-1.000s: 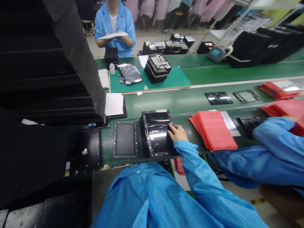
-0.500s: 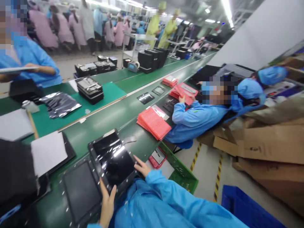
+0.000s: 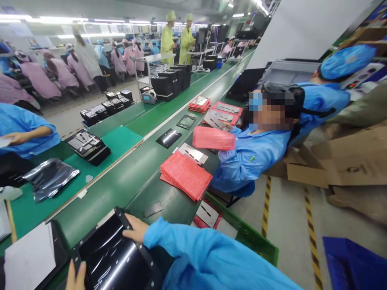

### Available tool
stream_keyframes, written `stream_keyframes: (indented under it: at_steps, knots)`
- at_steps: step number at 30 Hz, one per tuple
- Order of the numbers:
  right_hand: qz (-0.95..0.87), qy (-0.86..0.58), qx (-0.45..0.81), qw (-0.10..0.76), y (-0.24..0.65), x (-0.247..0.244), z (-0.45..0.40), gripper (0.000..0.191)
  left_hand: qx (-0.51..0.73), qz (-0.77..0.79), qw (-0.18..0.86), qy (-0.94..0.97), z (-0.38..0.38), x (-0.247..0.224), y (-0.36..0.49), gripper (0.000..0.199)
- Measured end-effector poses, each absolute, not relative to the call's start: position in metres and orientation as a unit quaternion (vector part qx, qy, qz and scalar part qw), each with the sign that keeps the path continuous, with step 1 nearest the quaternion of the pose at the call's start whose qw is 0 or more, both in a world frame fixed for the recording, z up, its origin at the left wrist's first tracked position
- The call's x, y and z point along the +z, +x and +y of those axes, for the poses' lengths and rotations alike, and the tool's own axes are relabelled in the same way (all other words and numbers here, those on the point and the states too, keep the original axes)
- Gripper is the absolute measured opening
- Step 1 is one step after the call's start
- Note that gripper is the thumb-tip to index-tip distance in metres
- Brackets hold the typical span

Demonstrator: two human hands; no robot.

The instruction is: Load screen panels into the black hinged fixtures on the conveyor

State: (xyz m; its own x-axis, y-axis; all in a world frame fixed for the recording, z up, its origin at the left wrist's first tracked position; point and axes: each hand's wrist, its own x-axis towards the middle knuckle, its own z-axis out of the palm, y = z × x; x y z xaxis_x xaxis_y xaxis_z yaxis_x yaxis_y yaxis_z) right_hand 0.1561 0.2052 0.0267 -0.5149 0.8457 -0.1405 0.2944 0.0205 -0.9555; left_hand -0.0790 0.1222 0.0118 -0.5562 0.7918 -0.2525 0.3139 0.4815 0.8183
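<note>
A black tray with a riveted rim (image 3: pixel 81 246) lies tilted low in the view, with glossy dark panels (image 3: pixel 116 253) in it. My left hand (image 3: pixel 75 278), cut off by the lower edge, grips the tray's left side, thumb and finger over the rim. At the upper right side, my right hand (image 3: pixel 136 228) holds the rim with its thumb on the inner side. Beyond that hand, a small dark flat piece (image 3: pixel 153 209) rests on the green conveyor belt (image 3: pixel 121 183). White sheets (image 3: pixel 30 257) lie on a black box to the left.
Red bubble-wrap pouches (image 3: pixel 186 175) are stacked ahead on the right. A co-worker in blue (image 3: pixel 250 157) holds a red pouch and a thin plate. A dark panel (image 3: pixel 168 138) lies on the belt. A green crate (image 3: pixel 256 241) stands below; a silvery bag (image 3: pixel 51 177) lies left.
My view has swung, putting the riveted tray lower and further left. My right hand has moved up along its side to the far corner. The co-worker has lifted a red pouch.
</note>
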Motion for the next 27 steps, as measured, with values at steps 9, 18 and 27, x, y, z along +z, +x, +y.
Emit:
stream_keyframes:
  at_steps: [9, 18, 27]
  knots:
    - [-0.582, -0.475, 0.605, 0.263, 0.116, 0.035, 0.269, 0.024, 0.43, 0.798, 0.317, 0.277, 0.169, 0.024, -0.09, 0.07]
    - [-0.526, -0.443, 0.685, 0.241, 0.116, 0.038, 0.279, 0.014, 0.413, 0.804, 0.285, 0.319, 0.163, 0.035, -0.084, 0.066]
    - [-0.604, -0.458, 0.593, 0.272, 0.116, 0.053, 0.275, 0.028, 0.339, 0.741, 0.181, 0.55, 0.085, 0.002, -0.016, 0.059]
